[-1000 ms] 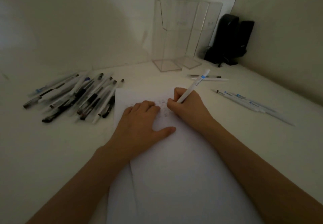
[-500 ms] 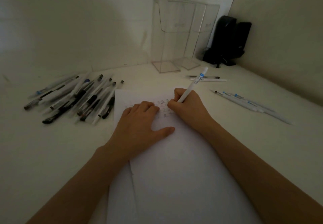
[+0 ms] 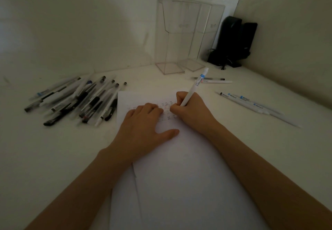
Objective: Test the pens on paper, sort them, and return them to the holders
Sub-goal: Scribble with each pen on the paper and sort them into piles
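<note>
On paper [image 3: 179, 176]: left hand [image 3: 143, 127] flat; right hand [image 3: 190, 111] grips white pen [image 3: 195, 87].

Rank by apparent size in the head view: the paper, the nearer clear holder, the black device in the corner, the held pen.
1. paper
2. nearer clear holder
3. black device
4. pen in the right hand
Paper is nearest the camera, which inflates it.

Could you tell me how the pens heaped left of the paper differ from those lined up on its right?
The left heap holds many pens, crossed over one another; the right group holds only a few, lying nearly parallel. The left heap's pens show dark grips and caps; the right group's are white with blue labels. Both lie on the table, outside the holders.
</note>
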